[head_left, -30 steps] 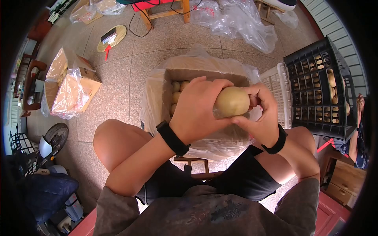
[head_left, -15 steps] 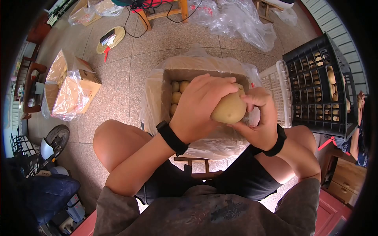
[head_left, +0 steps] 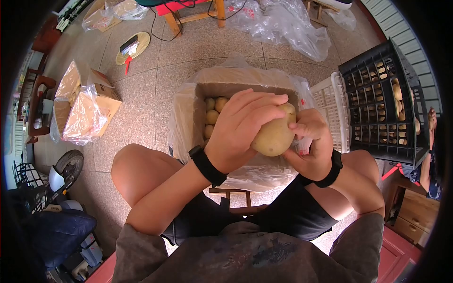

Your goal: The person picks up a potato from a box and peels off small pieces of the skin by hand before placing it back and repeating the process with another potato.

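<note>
A smooth, pale yellow oval fruit (head_left: 273, 137) is held between my two hands above an open cardboard box. My left hand (head_left: 240, 125) wraps it from the left, fingers laid over its top. At its right side is my right hand (head_left: 311, 137), fingers curled with the tips against the skin. A small dark spot shows on the fruit's lower end. Below, the cardboard box (head_left: 188, 118) is lined with clear plastic, and several round yellow fruits (head_left: 211, 117) lie in its left part. My hands hide much of the box's inside.
A white plastic basket (head_left: 332, 106) stands right of the box, beside a black crate (head_left: 351, 118) holding yellow produce. Another plastic-lined carton (head_left: 106, 101) sits on the left. Plastic sheeting (head_left: 288, 28), a stool (head_left: 200, 20) and a woven fan (head_left: 141, 43) are farther off. Another person's arm shows far right.
The fruit has turned slightly between my hands and sits a little lower. My right hand's fingers have shifted on its side; my left hand has hardly moved.
</note>
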The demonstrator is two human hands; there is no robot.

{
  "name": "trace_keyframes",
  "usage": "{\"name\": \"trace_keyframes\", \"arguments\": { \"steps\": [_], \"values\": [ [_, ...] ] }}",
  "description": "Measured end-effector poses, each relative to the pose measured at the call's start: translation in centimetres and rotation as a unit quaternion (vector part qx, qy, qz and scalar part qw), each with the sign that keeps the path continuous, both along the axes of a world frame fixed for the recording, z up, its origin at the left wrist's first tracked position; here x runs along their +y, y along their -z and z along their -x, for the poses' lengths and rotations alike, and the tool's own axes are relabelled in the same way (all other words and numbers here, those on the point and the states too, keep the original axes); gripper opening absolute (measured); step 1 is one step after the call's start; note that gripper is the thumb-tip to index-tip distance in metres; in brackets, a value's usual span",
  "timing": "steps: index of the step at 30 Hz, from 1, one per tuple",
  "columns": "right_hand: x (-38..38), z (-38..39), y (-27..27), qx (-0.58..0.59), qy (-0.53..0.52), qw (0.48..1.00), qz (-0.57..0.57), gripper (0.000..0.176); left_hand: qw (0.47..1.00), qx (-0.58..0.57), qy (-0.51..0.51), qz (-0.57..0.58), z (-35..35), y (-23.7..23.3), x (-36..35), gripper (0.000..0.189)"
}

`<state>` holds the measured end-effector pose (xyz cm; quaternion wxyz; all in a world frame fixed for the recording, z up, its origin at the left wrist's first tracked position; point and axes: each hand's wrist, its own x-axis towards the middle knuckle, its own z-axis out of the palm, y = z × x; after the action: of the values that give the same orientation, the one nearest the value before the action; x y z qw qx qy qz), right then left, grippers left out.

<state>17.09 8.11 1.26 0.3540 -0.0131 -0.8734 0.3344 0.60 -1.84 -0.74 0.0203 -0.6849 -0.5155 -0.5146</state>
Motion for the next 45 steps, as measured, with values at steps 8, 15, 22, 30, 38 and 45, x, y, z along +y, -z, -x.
{"name": "trace_keyframes", "arguments": {
  "steps": [8,15,22,30,38,45],
  "values": [
    [0.1,0.0,-0.3,0.024,-0.011,0.998,-0.062,0.056,1.0,-0.02,0.02,0.003,-0.2,0.0,-0.5,0.047],
    [0.1,0.1,-0.4,0.043,-0.018,0.996,-0.082,0.057,1.0,-0.01,0.025,-0.01,-0.1,-0.2,-0.5,0.046],
    [0.2,0.0,-0.4,0.034,-0.019,0.996,-0.078,0.055,0.999,-0.02,0.028,-0.018,-0.2,0.0,-0.3,0.046],
    [0.0,-0.2,-0.2,0.027,-0.017,0.998,-0.054,0.056,0.997,-0.051,0.038,-0.038,-0.4,0.4,-0.3,0.045],
    [-0.1,0.1,0.5,0.025,-0.008,0.998,0.055,0.055,0.996,-0.073,0.047,-0.031,-0.2,0.2,0.0,0.046],
    [-0.6,0.3,0.7,0.022,0.01,0.995,0.097,0.055,0.996,-0.076,0.039,-0.036,-0.2,0.2,-0.2,0.048]
  ]
}}
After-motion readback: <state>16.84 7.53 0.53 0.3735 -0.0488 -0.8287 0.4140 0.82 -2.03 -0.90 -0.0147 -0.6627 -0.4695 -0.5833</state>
